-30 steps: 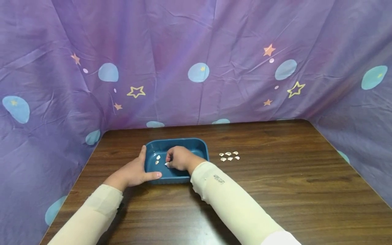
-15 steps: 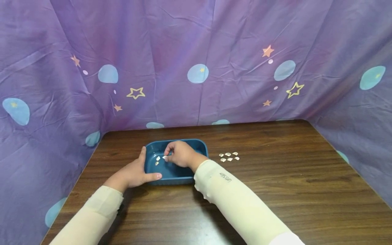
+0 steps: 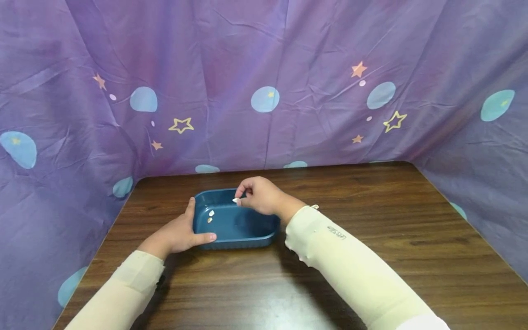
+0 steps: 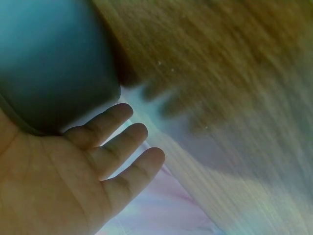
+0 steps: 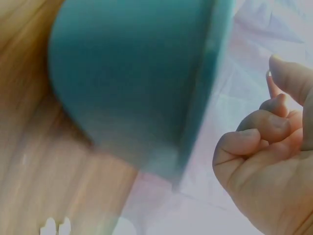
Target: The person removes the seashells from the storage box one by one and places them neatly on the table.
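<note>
My right hand (image 3: 261, 196) pinches a small white seashell (image 3: 236, 200) between thumb and fingers, raised over the far side of a blue plastic basin (image 3: 243, 243). In the right wrist view its other fingers (image 5: 234, 147) are curled in. Two more shells (image 3: 211, 213) lie on the basin's floor near its left end. My left hand (image 3: 177, 233) rests against the basin's left side, thumb along the front rim. The left wrist view shows three of its fingers (image 4: 129, 144) straight and spread beside the basin wall.
The basin stands on a brown wood-grain table (image 3: 231, 284). Right of it, my right sleeve (image 3: 330, 247) covers most of a group of shells; two pale shells (image 5: 49, 227) show in the right wrist view. A purple patterned curtain (image 3: 231, 55) hangs around the table.
My right hand has lifted the pinched shell from low in the basin, moving up and to the right. The forearm now hides shells on the table. My left hand stays at the basin.
</note>
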Tool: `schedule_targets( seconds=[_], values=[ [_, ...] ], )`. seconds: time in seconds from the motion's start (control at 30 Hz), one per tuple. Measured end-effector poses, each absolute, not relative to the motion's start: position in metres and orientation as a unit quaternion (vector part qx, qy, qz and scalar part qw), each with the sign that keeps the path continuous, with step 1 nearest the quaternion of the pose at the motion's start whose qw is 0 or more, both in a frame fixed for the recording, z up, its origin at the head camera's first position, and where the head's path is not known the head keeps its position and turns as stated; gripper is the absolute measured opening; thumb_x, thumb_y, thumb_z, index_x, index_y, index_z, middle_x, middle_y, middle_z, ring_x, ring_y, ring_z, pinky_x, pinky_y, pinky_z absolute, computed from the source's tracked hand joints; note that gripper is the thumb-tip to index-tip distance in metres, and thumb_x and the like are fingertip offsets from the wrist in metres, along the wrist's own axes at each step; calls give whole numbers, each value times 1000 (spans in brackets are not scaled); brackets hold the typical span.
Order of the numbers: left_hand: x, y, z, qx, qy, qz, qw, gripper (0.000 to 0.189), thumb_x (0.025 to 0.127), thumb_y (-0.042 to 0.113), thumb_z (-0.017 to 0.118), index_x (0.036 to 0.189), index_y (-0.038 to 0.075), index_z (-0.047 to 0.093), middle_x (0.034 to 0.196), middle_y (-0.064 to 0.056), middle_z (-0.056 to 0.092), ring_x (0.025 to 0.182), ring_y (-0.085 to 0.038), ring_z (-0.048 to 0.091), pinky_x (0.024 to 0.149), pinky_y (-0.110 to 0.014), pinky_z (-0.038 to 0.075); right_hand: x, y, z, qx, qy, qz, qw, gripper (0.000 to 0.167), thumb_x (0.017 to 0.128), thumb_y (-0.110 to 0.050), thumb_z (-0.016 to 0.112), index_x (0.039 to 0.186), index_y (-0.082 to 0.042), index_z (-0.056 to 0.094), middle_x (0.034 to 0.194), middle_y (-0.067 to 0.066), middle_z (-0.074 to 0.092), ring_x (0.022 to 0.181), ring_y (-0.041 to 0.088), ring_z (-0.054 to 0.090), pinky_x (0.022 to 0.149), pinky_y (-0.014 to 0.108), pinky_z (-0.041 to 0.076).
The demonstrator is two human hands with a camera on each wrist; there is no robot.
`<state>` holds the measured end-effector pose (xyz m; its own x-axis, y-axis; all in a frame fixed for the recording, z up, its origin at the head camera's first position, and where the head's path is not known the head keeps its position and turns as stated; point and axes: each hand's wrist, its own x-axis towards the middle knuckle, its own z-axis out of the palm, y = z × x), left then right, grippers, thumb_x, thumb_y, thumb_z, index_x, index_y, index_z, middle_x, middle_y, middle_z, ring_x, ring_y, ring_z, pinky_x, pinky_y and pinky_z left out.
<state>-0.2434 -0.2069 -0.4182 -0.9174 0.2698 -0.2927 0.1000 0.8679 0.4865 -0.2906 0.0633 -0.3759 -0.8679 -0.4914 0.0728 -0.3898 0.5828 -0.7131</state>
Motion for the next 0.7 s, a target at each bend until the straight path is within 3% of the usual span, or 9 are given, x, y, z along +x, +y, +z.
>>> schedule_targets(
  seconds=[0.3, 0.47, 0.63, 0.7],
  values=[
    [-243, -209, -419, 98, 951, 234, 176, 140, 88, 71, 73, 162, -6, -18, 163, -44, 21, 148, -57, 37, 118, -67, 35, -284, 110, -371, -247, 894, -371, 53, 7, 94, -13, 80, 96, -9, 75, 64, -6, 47, 57, 8, 42, 58, 25, 39],
    [-243, -208, -418, 97, 950, 238, 177, 140, 88, 71, 73, 163, -5, -18, 163, -44, 21, 148, -57, 37, 119, -67, 34, -282, 141, -380, -225, 897, -378, 52, 6, 94, -12, 79, 94, -8, 74, 63, -5, 49, 52, 8, 47, 50, 25, 46],
    [-242, -207, -417, 99, 950, 236, 178, 141, 87, 71, 73, 162, -6, -18, 163, -44, 21, 148, -57, 37, 118, -66, 35, -280, 169, -392, -213, 906, -361, 55, 6, 93, -11, 78, 91, -9, 73, 64, -4, 54, 58, 13, 59, 55, 27, 51],
    [-241, -207, -416, 100, 951, 234, 177, 141, 87, 71, 74, 162, -6, -18, 163, -44, 21, 147, -57, 38, 118, -66, 36, -280, 178, -398, -216, 910, -351, 53, 6, 93, -10, 78, 89, -8, 73, 63, -4, 57, 60, 14, 60, 58, 26, 49]
  ],
)
